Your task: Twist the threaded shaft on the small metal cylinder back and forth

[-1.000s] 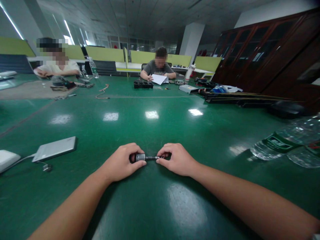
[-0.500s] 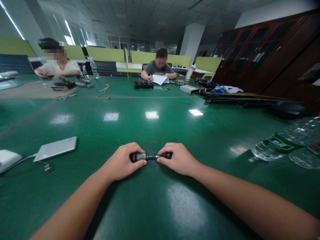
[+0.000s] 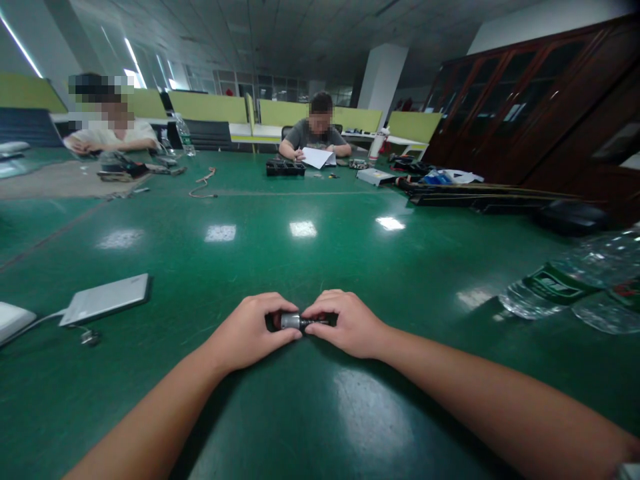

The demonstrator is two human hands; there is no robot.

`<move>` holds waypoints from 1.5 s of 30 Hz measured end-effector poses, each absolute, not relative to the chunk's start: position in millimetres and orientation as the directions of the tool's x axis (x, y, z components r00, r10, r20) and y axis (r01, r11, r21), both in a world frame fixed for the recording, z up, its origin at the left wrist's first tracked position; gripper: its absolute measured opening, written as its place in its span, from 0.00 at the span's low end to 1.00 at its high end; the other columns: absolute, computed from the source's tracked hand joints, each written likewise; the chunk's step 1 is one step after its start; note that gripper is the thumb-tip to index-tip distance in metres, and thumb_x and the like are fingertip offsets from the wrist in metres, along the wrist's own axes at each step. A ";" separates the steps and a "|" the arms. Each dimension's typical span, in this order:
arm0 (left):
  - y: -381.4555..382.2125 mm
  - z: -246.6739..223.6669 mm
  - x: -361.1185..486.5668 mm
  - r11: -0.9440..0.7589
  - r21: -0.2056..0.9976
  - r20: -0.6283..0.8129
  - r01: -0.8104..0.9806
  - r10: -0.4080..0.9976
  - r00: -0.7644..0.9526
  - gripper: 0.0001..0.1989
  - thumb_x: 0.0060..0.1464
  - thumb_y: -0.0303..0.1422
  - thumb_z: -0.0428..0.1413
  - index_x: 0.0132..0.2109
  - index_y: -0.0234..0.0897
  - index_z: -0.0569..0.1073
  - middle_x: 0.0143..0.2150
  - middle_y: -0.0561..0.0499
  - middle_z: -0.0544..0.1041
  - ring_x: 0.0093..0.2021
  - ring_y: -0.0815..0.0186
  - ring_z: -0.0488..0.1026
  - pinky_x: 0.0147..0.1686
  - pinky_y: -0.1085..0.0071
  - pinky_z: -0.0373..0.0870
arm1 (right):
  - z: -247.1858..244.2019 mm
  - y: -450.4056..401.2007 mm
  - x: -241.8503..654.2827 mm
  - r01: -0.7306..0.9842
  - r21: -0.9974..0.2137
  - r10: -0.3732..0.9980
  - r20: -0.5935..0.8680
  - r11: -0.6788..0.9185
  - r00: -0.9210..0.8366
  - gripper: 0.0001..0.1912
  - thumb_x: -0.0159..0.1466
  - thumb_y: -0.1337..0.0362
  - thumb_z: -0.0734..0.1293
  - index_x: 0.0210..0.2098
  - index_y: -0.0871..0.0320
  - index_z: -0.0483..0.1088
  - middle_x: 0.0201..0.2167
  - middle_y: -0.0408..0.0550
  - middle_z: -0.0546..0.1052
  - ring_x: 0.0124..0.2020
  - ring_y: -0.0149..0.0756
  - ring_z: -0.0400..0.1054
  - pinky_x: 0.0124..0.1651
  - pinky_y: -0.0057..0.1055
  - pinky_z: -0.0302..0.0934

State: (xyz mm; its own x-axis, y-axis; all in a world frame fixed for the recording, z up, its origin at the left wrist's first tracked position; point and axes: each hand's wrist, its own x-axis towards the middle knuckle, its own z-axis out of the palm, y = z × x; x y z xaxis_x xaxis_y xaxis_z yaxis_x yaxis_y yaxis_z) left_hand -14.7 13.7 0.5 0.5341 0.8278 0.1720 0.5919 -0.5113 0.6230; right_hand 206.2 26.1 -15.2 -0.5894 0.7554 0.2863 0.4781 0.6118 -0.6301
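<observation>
Low over the green table [image 3: 280,413], my left hand [image 3: 253,332] is closed around a short silver metal cylinder [image 3: 291,321], thumb below and fingers above. A thin dark rod [image 3: 318,322] points right from the cylinder's end. My right hand [image 3: 350,325] pinches this rod between thumb and fingertips, close up against the cylinder. The fingertips of both hands almost touch. Part of the rod and the cylinder's left end are hidden by my fingers, so I cannot tell how far the rod sits in the cylinder.
To the left lie a silver flat box [image 3: 107,300] with a cable and a small metal part [image 3: 91,337]. Clear plastic bottles [image 3: 550,283] lie at the right. Farther back are a black tray [image 3: 285,168], dark long bars [image 3: 480,195] and two seated people.
My right hand has slid left along the rod toward the cylinder, and my left hand has shifted slightly right. The gap between my hands has nearly closed, with less rod showing.
</observation>
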 end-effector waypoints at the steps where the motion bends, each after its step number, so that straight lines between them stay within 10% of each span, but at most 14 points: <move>1: 13.7 0.4 -14.8 -0.513 0.619 0.171 0.595 0.827 0.535 0.12 0.53 0.36 0.63 0.45 0.39 0.78 0.37 0.50 0.78 0.36 0.64 0.74 0.37 0.70 0.68 | -15.4 26.2 206.2 0.480 -0.621 0.747 0.282 0.620 -0.602 0.07 0.58 0.67 0.72 0.38 0.56 0.79 0.31 0.45 0.80 0.34 0.34 0.71 0.43 0.33 0.61; 45: 12.3 2.4 -21.4 -0.578 0.528 0.202 0.623 0.797 0.569 0.08 0.52 0.33 0.61 0.39 0.36 0.73 0.33 0.51 0.72 0.34 0.65 0.70 0.34 0.70 0.64 | -12.3 25.5 205.4 0.499 -0.617 0.760 0.272 0.608 -0.590 0.06 0.56 0.69 0.73 0.35 0.58 0.78 0.29 0.45 0.77 0.33 0.33 0.69 0.40 0.30 0.60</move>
State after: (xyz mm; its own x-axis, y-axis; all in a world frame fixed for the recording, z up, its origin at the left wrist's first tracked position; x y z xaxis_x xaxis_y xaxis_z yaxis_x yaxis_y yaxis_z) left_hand -21.4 12.3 2.4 0.5686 0.7975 0.2020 0.6227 -0.5777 0.5277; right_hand 205.4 25.5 -12.3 -0.5901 0.7601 0.2721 0.4990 0.6083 -0.6172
